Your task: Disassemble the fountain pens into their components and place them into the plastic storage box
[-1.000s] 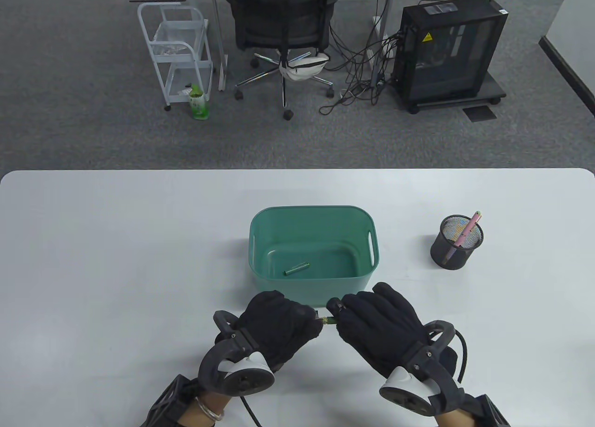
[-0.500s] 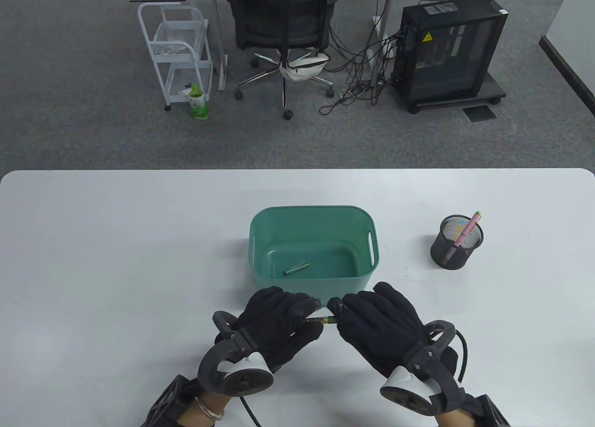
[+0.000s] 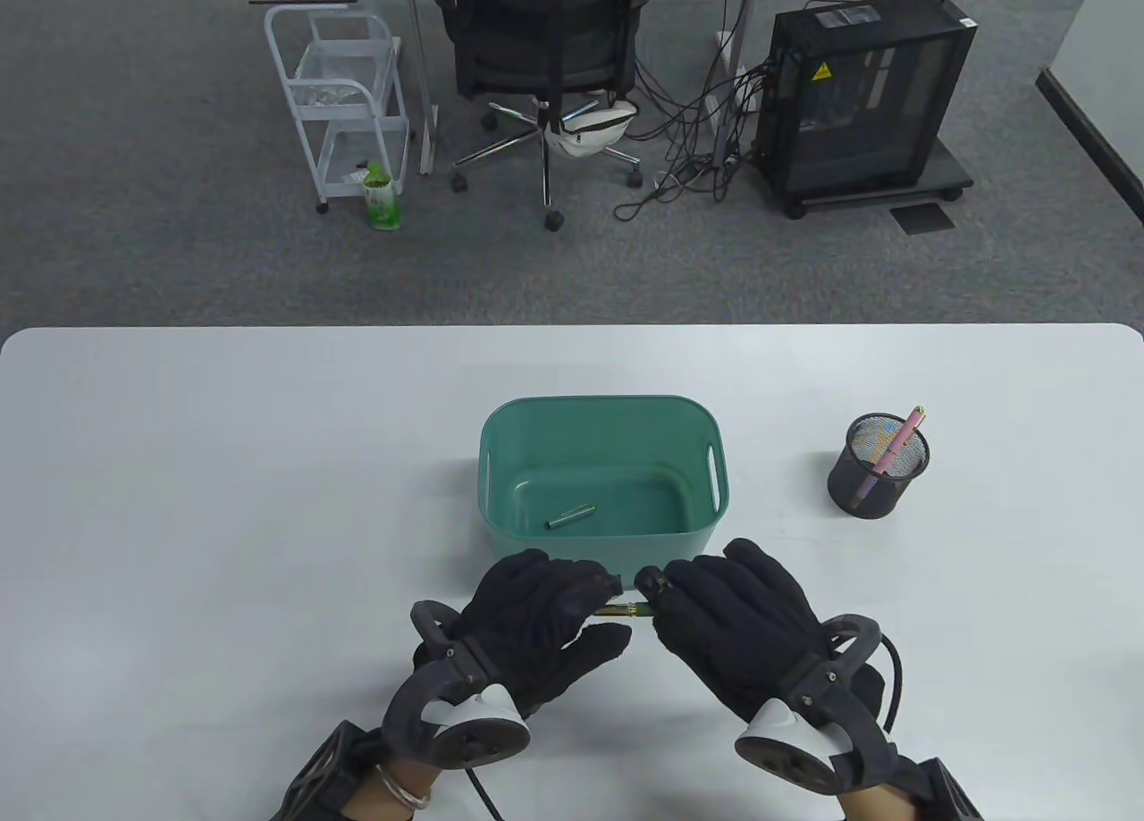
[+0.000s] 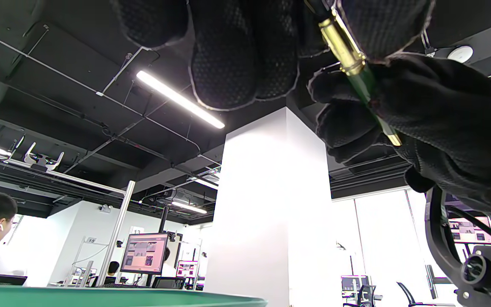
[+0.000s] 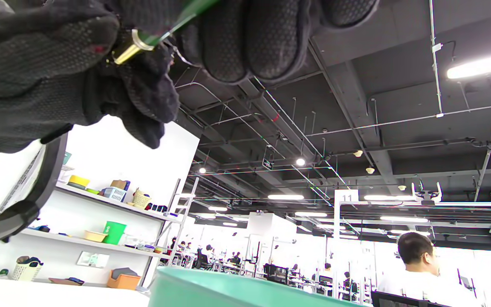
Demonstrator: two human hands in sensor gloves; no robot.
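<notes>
A green fountain pen (image 3: 621,610) with gold trim is held level between both hands, just in front of the green plastic storage box (image 3: 500,464). My left hand (image 3: 545,611) pinches its gold section (image 4: 342,44). My right hand (image 3: 706,602) grips the green barrel (image 4: 367,85), whose gold ring (image 5: 131,47) shows by the right fingers (image 5: 245,38). A green pen cap (image 3: 570,516) lies on the box floor. Most of the pen is hidden inside the gloves.
A black mesh pen cup (image 3: 878,465) with a pink pen (image 3: 901,441) stands right of the box. Beyond the table's far edge are an office chair (image 3: 545,53), a white cart (image 3: 344,97) and a black computer case (image 3: 862,97).
My left hand's fingers have shifted and spread along the pen, exposing more of the gold section between the hands. Both hands edged slightly toward the box.
</notes>
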